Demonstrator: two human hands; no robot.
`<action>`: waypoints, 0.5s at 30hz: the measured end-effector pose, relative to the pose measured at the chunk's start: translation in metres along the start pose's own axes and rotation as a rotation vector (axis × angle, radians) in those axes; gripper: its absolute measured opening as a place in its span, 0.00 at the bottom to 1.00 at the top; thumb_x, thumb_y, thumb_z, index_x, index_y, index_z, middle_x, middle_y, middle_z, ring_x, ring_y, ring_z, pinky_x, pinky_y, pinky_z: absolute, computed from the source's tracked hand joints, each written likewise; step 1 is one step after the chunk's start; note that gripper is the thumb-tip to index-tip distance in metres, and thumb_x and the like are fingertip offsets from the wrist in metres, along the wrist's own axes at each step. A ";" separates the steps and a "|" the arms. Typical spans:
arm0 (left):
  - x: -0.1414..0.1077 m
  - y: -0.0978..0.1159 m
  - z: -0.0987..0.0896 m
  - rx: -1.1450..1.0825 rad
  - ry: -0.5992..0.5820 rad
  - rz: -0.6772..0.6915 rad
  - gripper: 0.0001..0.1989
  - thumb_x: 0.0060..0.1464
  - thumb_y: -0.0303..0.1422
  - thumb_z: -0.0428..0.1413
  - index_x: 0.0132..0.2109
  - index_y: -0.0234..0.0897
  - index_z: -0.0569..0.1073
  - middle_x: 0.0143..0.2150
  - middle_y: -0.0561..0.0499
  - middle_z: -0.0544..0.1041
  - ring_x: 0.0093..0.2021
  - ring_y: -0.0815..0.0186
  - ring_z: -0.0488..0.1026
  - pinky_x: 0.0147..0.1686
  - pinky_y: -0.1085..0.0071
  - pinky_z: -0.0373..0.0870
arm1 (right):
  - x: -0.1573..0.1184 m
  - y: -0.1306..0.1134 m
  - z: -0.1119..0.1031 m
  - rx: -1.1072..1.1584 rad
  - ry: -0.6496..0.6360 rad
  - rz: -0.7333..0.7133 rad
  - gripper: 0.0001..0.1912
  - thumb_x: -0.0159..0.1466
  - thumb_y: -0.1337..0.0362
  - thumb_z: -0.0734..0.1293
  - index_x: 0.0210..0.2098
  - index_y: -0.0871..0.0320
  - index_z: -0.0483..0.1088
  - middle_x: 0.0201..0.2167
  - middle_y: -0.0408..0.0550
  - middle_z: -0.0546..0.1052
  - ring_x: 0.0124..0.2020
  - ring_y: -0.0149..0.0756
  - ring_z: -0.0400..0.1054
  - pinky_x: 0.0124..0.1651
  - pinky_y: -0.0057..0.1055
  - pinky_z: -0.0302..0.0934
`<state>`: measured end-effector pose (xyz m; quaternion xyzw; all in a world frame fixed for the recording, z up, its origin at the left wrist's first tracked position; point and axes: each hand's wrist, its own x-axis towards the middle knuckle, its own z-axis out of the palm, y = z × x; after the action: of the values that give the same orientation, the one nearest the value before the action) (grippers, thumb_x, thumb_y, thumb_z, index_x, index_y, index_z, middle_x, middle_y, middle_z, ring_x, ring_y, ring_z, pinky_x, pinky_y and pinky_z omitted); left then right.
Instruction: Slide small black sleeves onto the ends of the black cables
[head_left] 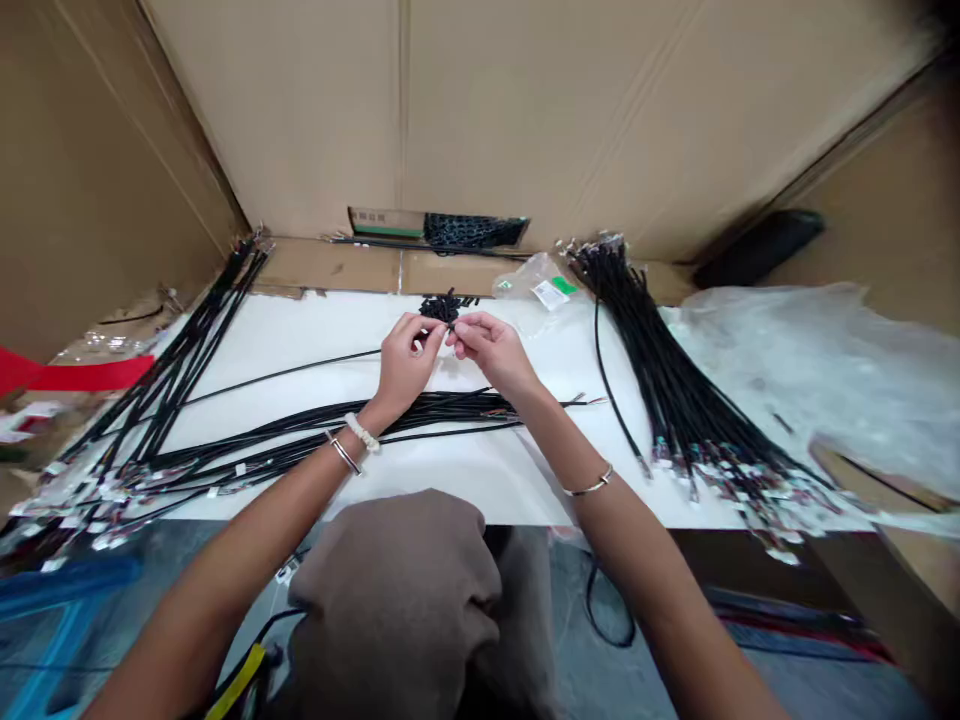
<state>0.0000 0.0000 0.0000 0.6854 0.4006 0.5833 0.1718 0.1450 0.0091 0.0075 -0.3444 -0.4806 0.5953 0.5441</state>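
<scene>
- The left hand (409, 362) has thumb and forefinger pinched together, seemingly on a thin black cable (300, 370) that runs in from the left and disappears behind the hand.
- The right hand (495, 350) meets it fingertip to fingertip, pinched closed on a small dark bit (451, 328); from here I can't tell if that's the cable's end or a separate piece.
- Just beyond the grip, a heap of small black pieces (441, 306) sits on the white tabletop (450, 478).
- Beyond and to the right of the grip lies a clear plastic bag (527, 278) with a white label (550, 295).
- Nearer the person than the grip, a low bundle of cables (300, 428) stretches under the left wrist.
- Well off to the right, a thick cable bundle (660, 360) fans out; another slanting bundle (214, 330) lies well to the left.
- A cardboard wall (510, 110) stands behind everything.
</scene>
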 end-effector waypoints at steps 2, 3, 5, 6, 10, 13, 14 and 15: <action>0.000 0.001 -0.002 0.015 -0.015 0.019 0.06 0.60 0.30 0.55 0.34 0.35 0.73 0.32 0.52 0.72 0.31 0.71 0.67 0.31 0.74 0.64 | -0.002 -0.002 0.000 -0.016 0.003 -0.021 0.17 0.51 0.56 0.76 0.33 0.59 0.71 0.24 0.42 0.78 0.23 0.25 0.67 0.31 0.25 0.63; 0.000 0.002 -0.003 0.027 -0.023 0.032 0.07 0.60 0.31 0.55 0.34 0.35 0.73 0.32 0.52 0.72 0.31 0.70 0.67 0.31 0.74 0.64 | -0.003 -0.003 0.000 -0.028 0.004 -0.033 0.17 0.51 0.55 0.76 0.33 0.59 0.71 0.24 0.42 0.78 0.23 0.25 0.67 0.31 0.25 0.63; 0.000 0.002 -0.004 0.060 -0.041 0.072 0.07 0.61 0.31 0.54 0.34 0.35 0.73 0.32 0.52 0.73 0.31 0.70 0.68 0.32 0.74 0.65 | -0.004 -0.006 0.000 -0.059 0.001 -0.063 0.17 0.52 0.55 0.76 0.33 0.58 0.71 0.25 0.42 0.78 0.24 0.26 0.67 0.31 0.26 0.63; 0.000 0.002 -0.005 0.082 -0.051 0.094 0.07 0.62 0.32 0.54 0.35 0.35 0.73 0.33 0.51 0.73 0.32 0.70 0.68 0.33 0.73 0.65 | -0.005 -0.007 0.001 -0.080 0.000 -0.079 0.17 0.52 0.54 0.75 0.33 0.58 0.71 0.25 0.42 0.78 0.24 0.26 0.67 0.31 0.26 0.63; -0.002 -0.001 -0.007 0.159 -0.089 0.155 0.08 0.63 0.33 0.52 0.38 0.36 0.73 0.36 0.49 0.73 0.35 0.68 0.70 0.35 0.73 0.66 | -0.006 -0.013 0.001 -0.204 -0.001 -0.151 0.17 0.54 0.52 0.74 0.32 0.58 0.70 0.24 0.42 0.77 0.24 0.27 0.68 0.31 0.28 0.63; -0.003 -0.002 -0.007 0.185 -0.109 0.168 0.09 0.64 0.33 0.51 0.39 0.36 0.74 0.37 0.48 0.73 0.37 0.68 0.71 0.36 0.73 0.67 | -0.006 -0.015 0.000 -0.277 -0.009 -0.187 0.18 0.54 0.51 0.73 0.32 0.58 0.69 0.24 0.42 0.76 0.24 0.28 0.67 0.31 0.28 0.63; -0.003 -0.003 -0.007 0.185 -0.111 0.166 0.09 0.64 0.33 0.51 0.39 0.36 0.74 0.37 0.48 0.73 0.37 0.68 0.71 0.36 0.73 0.67 | -0.006 -0.015 0.000 -0.292 -0.013 -0.191 0.18 0.55 0.50 0.73 0.32 0.57 0.69 0.24 0.42 0.76 0.24 0.28 0.67 0.31 0.28 0.63; -0.003 -0.003 -0.007 0.181 -0.112 0.161 0.09 0.64 0.33 0.51 0.39 0.36 0.74 0.37 0.48 0.74 0.37 0.68 0.71 0.36 0.73 0.67 | -0.006 -0.015 -0.001 -0.306 -0.017 -0.195 0.18 0.55 0.50 0.73 0.32 0.57 0.69 0.24 0.42 0.76 0.24 0.28 0.67 0.31 0.29 0.63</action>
<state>-0.0073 -0.0016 -0.0021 0.7595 0.3851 0.5175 0.0844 0.1516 0.0023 0.0204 -0.3701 -0.6012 0.4624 0.5364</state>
